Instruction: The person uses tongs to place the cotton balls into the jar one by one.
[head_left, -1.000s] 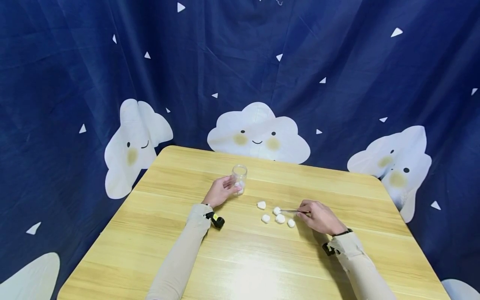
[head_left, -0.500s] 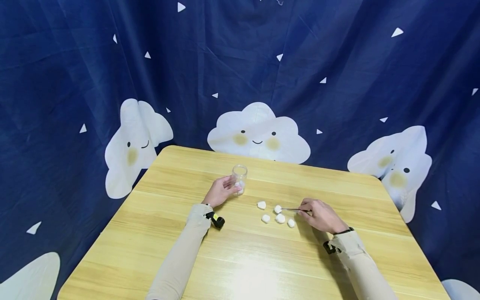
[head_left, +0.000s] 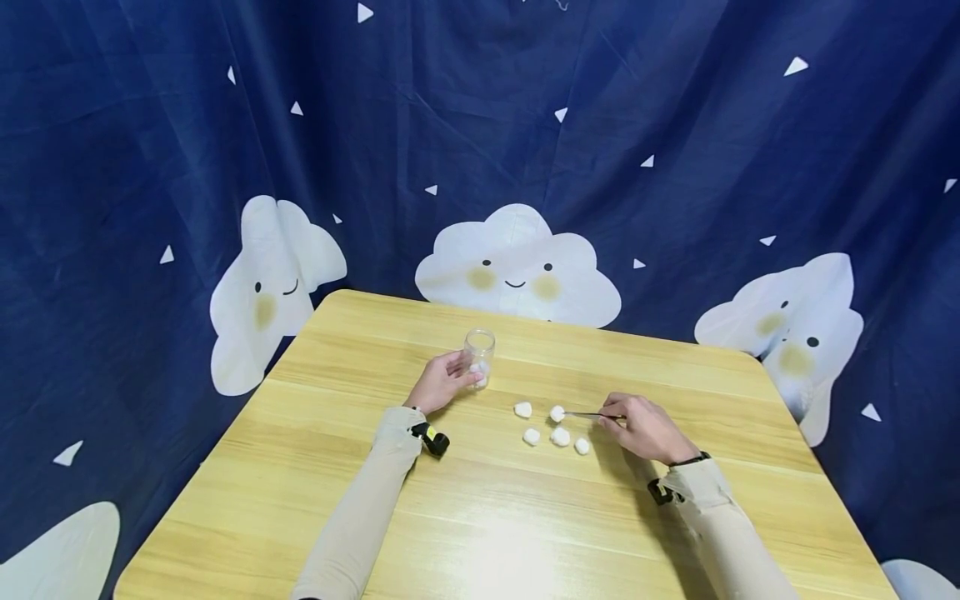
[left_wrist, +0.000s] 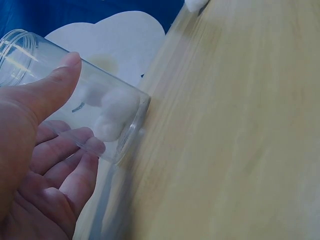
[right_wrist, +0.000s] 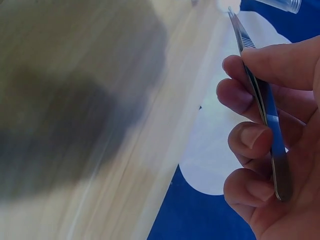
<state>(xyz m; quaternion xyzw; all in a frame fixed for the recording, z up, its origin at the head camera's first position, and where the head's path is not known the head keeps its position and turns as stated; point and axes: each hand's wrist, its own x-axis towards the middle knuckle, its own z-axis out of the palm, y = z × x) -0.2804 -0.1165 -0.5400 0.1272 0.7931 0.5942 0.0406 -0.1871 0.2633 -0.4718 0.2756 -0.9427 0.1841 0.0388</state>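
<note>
Wood-grain table (head_left: 480, 517), glossy and pale, rounded corners. Right hand (head_left: 643, 429) has its fingers curled round thin metal tweezers (head_left: 592, 414) — tips pinching a fluffy cotton ball (head_left: 557, 413), four more beside it on the table. Further back, left hand (head_left: 442, 380) wraps the clear plastic jar (head_left: 478, 357), upright, cotton inside. Behind — navy curtain (head_left: 480, 150) with smiling clouds. No readable writing anywhere.
</note>
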